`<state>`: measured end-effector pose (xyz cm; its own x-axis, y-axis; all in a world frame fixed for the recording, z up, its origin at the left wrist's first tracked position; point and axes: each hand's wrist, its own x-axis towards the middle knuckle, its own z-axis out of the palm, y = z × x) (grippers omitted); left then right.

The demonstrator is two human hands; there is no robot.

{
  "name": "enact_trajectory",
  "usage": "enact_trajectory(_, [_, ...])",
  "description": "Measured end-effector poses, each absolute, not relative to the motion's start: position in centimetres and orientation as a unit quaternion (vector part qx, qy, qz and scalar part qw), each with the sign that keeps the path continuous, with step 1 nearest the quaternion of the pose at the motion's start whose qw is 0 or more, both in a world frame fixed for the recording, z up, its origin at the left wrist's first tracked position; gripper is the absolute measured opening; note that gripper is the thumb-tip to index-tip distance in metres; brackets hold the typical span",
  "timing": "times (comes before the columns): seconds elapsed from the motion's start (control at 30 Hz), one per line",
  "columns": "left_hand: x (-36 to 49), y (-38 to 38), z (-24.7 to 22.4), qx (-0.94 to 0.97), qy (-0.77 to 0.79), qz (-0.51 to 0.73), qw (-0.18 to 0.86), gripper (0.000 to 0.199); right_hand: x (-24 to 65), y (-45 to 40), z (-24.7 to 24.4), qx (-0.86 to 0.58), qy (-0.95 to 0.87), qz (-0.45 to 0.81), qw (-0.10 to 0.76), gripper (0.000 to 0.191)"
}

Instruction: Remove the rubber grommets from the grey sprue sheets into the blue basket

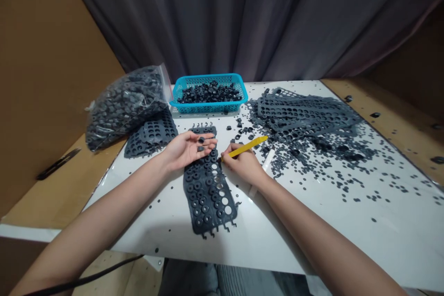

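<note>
My left hand (189, 150), palm up with its fingers stretched out, holds small black rubber pieces (200, 149) on the fingers. Beneath it lies a dark rubber sheet (208, 194) with rows of round ring-shaped parts. One column at the sheet's right side has open holes with white showing through. My right hand (243, 164) is closed around a yellow pen-like tool (249, 146), beside the sheet's right edge. The tool's lower end points at the sheet near that column; its tip is too small to make out.
A blue basket (210, 107) of black pieces stands at the back. At left, a clear bag (121, 104) of dark parts leans on perforated sheets (156, 132). More punched sheets (305, 113) are piled at right among scattered black discs (305, 162). A white stick (268, 159) lies behind my right wrist.
</note>
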<state>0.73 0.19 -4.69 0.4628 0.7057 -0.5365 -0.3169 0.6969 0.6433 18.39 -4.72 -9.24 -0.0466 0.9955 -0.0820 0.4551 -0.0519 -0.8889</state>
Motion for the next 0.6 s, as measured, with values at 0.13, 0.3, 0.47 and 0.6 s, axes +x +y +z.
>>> enact_trajectory(0.13, [0.7, 0.1, -5.0, 0.248, 0.420, 0.294, 0.822, 0.044, 18.4, -4.7, -9.3, -0.602, -0.600, 0.405, 0.337, 0.013])
enact_trajectory(0.3, [0.3, -0.2, -4.9, 0.243, 0.397, 0.256, 0.847, 0.040, 18.5, -4.8, -9.4, -0.600, -0.593, 0.409, 0.347, 0.012])
enact_trajectory(0.47, [0.5, -0.5, -4.6, 0.221, 0.373, 0.225, 0.873, 0.038, 18.5, -4.7, -9.4, -0.603, -0.593, 0.409, 0.343, 0.013])
enact_trajectory(0.6, [0.8, -0.9, -4.1, 0.220, 0.367, 0.213, 0.878, 0.040, 18.4, -4.7, -9.3, -0.601, -0.594, 0.408, 0.345, 0.013])
